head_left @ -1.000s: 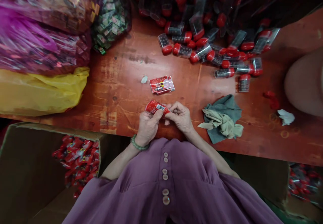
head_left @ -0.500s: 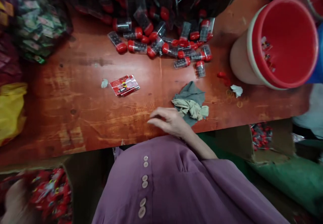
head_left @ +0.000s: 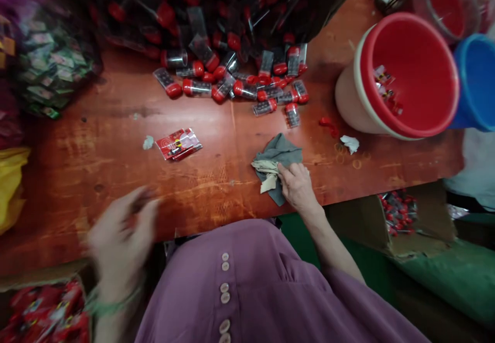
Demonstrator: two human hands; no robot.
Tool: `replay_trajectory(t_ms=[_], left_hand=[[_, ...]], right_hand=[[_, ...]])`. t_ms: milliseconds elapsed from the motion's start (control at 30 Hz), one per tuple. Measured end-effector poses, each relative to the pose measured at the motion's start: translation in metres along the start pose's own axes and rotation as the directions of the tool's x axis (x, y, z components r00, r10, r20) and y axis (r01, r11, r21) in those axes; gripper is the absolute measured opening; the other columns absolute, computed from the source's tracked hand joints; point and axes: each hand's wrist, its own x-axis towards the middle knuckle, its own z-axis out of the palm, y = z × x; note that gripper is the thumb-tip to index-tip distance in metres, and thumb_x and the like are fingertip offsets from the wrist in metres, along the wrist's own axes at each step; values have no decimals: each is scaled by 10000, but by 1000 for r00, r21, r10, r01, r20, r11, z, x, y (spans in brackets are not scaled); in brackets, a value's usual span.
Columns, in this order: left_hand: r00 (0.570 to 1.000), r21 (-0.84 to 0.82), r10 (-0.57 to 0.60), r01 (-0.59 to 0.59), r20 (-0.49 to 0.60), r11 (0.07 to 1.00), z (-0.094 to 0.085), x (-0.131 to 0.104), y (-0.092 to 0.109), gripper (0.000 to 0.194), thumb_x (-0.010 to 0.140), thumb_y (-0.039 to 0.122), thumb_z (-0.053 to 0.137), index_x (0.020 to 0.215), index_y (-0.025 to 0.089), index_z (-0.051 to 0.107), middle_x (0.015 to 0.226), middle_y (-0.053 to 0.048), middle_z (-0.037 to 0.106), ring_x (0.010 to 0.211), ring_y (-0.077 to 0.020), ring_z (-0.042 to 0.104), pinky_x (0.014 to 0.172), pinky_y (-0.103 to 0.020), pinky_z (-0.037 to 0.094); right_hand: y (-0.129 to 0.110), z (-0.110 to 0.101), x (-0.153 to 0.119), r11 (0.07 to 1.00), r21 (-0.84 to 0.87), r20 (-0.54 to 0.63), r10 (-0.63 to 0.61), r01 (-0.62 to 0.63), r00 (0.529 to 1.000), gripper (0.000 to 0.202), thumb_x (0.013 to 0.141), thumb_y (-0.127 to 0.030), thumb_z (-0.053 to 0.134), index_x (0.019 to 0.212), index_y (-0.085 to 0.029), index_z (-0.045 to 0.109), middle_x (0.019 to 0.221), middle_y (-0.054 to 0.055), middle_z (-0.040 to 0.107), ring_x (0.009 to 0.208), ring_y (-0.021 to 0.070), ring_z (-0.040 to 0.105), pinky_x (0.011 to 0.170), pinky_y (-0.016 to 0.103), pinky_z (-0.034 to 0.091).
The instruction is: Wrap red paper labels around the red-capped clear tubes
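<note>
My right hand pinches the edge of a crumpled beige cloth, which lies on a grey cloth near the table's front edge. Smeared by motion, my left hand is above the front left of the table, its fingers curved. Whether anything is between them cannot be made out. Farther back on the tabletop lie a few flat red printed packets, with a small white scrap beside them. Below my left forearm stands a cardboard box of red packets.
Clear tubes with red caps spill from a dark bag at the back. A red bucket and a blue bucket stand at right. Rubber bands lie in front. A bag of green-white pieces sits at left.
My left hand has come up from the box at lower left to over the table's edge. My right hand has moved right and taken hold of the beige cloth. The view has shifted slightly.
</note>
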Motion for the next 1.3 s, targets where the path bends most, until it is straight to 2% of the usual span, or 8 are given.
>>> replay_trajectory(t_ms=[67, 200, 400, 667, 800, 867, 1033, 1300], left_hand=[[937, -42, 296, -294, 187, 955, 73, 28, 19, 222, 922, 281, 579, 1120, 221, 658, 990, -65, 719, 861, -224, 675, 755, -378, 561], [632, 52, 590, -703, 503, 710, 180, 54, 63, 323, 986, 308, 444, 1193, 100, 578, 1108, -163, 667, 958, -283, 608, 780, -420, 487], [507, 45, 631, -799, 588, 600, 212, 53, 71, 211, 959, 184, 409, 909, 140, 609, 867, -130, 639, 854, -280, 578, 726, -409, 364], [617, 16, 480, -624, 624, 781, 226, 64, 75, 507, 1008, 505, 362, 851, 141, 678, 775, -135, 704, 814, -247, 623, 741, -387, 380], [676, -6, 537, -619, 505, 785, 185, 71, 61, 431, 1009, 471, 383, 966, 134, 649, 961, -130, 710, 934, -235, 622, 808, -376, 464], [759, 42, 533, -588, 375, 808, 156, 77, 43, 322, 1023, 320, 390, 1106, 112, 620, 1087, -150, 700, 1018, -232, 627, 898, -387, 498], [924, 250, 348, -379, 161, 891, 103, 89, -13, 388, 980, 262, 486, 1330, 98, 509, 1330, -217, 611, 1285, -309, 562, 1107, -524, 452], [950, 270, 290, -310, 112, 911, 102, 82, -51, 298, 982, 221, 487, 1240, 159, 621, 1363, -169, 621, 1343, -292, 536, 1124, -518, 453]], right_hand=[[4, 0, 4, 997, -19, -54, -69, 68, 996, 302, 993, -245, 449, 1119, -142, 703, 775, 87, 567, 769, 240, 468, 687, 366, 339], [13, -5, 9, 987, -7, -152, -159, 160, 975, 321, 1000, -314, 479, 793, -168, 677, 685, 53, 548, 705, 203, 455, 689, 345, 311], [19, -6, 9, 961, 269, -43, -49, 59, 998, 429, 987, -379, 497, 594, -212, 464, 589, 12, 496, 604, 165, 448, 638, 307, 332], [36, -46, 28, 715, 629, 431, 3, -303, 902, 264, 922, -356, 524, 725, -210, 623, 629, 7, 628, 590, 152, 560, 602, 276, 432], [62, -39, 60, 644, 685, 181, 304, -342, 935, 170, 881, -365, 596, 844, -219, 675, 788, 45, 693, 722, 185, 612, 702, 320, 476], [73, -25, 82, 690, 633, -12, 460, -349, 888, 145, 839, -356, 665, 832, -211, 666, 827, 79, 678, 730, 196, 582, 716, 352, 457], [77, 4, 127, 812, 365, -83, 516, -456, 852, 321, 740, -382, 801, 925, -169, 650, 946, 145, 631, 861, 239, 526, 811, 426, 395], [81, 23, 137, 726, 476, -54, 587, -496, 808, 350, 702, -357, 801, 934, -162, 627, 925, 91, 565, 803, 202, 517, 794, 405, 419]])
